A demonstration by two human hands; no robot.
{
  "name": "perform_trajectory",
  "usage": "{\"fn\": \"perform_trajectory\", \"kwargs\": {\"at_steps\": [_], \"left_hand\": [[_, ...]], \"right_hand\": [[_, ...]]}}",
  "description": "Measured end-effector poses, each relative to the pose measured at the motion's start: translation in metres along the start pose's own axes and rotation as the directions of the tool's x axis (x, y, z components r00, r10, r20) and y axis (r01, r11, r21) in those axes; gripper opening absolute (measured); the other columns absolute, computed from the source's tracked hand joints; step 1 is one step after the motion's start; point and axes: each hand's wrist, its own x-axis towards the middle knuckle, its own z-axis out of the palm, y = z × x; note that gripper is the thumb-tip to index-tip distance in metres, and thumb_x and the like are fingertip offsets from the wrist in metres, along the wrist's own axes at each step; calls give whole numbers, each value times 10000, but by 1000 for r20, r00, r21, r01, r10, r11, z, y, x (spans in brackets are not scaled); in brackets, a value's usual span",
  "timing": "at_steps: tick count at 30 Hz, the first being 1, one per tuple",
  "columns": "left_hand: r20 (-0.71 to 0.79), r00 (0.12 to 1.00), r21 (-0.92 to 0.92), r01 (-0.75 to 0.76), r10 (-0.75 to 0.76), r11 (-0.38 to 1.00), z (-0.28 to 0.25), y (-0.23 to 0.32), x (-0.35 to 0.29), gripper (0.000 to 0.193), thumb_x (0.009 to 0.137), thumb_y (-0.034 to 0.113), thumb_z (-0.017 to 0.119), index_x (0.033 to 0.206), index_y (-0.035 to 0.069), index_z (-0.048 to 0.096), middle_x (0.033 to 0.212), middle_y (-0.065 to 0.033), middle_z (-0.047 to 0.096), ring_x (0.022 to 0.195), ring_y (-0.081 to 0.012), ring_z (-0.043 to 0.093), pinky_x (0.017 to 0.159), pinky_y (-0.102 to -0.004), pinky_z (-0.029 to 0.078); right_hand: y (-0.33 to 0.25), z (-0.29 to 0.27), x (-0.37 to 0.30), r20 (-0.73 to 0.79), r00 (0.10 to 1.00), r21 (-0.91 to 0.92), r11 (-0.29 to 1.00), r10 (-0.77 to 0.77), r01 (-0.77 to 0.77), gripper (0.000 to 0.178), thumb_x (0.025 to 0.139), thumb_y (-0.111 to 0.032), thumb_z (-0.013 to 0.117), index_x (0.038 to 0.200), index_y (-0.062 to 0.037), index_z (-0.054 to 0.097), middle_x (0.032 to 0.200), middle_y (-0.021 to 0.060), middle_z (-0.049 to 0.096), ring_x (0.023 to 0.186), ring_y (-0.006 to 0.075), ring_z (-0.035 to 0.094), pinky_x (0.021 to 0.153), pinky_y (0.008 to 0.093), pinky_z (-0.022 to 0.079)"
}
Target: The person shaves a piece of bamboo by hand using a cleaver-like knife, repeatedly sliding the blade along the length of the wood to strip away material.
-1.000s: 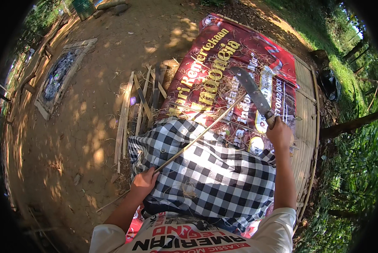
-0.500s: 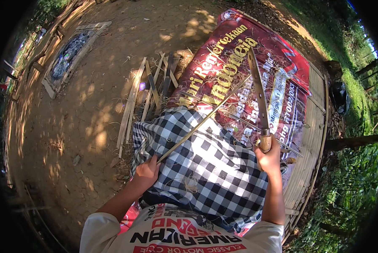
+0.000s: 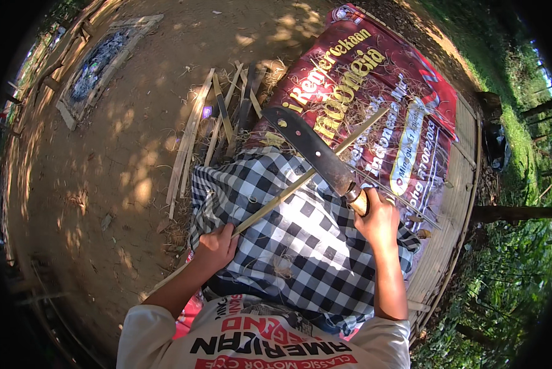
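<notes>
My left hand (image 3: 217, 247) is closed around a long bamboo strip (image 3: 270, 206), which slants from beside my left forearm up to the far right over my lap. My right hand (image 3: 378, 216) grips a machete (image 3: 313, 147) by its wooden handle. The broad dark blade, with several holes along it, points to the far left and crosses over the strip about midway. Whether the edge touches the strip I cannot tell. Under both lies a black-and-white checked cloth (image 3: 282, 243) draped over my lap.
A dark red printed banner (image 3: 349, 92) strewn with shavings covers part of a bamboo platform (image 3: 442, 246) on the right. Several split bamboo strips (image 3: 193, 138) lie on the dirt ground ahead to the left. A framed ash pit (image 3: 100, 64) is farther off. Greenery borders the right side.
The machete has swung left from pointing away from me to lying across the strip. The strip has slid back, and its near end now shows behind my left hand.
</notes>
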Motion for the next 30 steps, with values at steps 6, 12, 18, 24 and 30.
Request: {"fn": "perform_trajectory", "kwargs": {"at_steps": [6, 12, 18, 24, 30], "left_hand": [[6, 995, -94, 103, -103, 990, 5, 3, 0, 231, 816, 175, 629, 915, 23, 487, 718, -197, 593, 634, -386, 615, 554, -452, 486], [24, 995, -74, 100, -98, 992, 7, -6, 2, 304, 824, 254, 645, 956, 40, 474, 664, -142, 602, 571, -344, 622, 510, -418, 489], [31, 999, -107, 29, -26, 994, 6, -24, 13, 326, 825, 292, 667, 926, 38, 489, 604, -153, 593, 550, -339, 617, 509, -424, 491], [24, 998, -89, -51, 53, 995, 8, -34, 17, 358, 819, 295, 686, 970, 24, 508, 582, -154, 587, 535, -345, 608, 492, -426, 488], [76, 994, -65, -68, 73, 996, 8, -41, 20, 384, 824, 293, 685, 1007, 4, 511, 589, -154, 588, 534, -344, 608, 492, -421, 489]], "right_hand": [[12, 2, -2, -50, 998, 17, 999, 29, -28, 295, 598, -111, 743, 849, -69, 595, 730, 138, 631, 682, 346, 625, 616, 427, 494], [17, 2, -12, 109, 975, 623, 751, 192, -217, 194, 707, -22, 659, 880, 1, 575, 670, 70, 571, 581, 156, 545, 562, 296, 443], [24, -3, -18, 252, 938, 847, 415, 238, -332, 92, 800, 10, 634, 860, 9, 564, 689, 25, 575, 581, 99, 553, 539, 256, 450], [28, 7, -28, 156, 895, 851, 404, 417, -336, 139, 812, -21, 691, 848, 3, 559, 663, 44, 581, 548, 116, 559, 517, 264, 458], [13, 33, -43, 328, 803, 879, 150, 497, -452, 194, 767, 83, 642, 901, 21, 516, 692, 77, 575, 528, 148, 568, 502, 298, 497]]}}
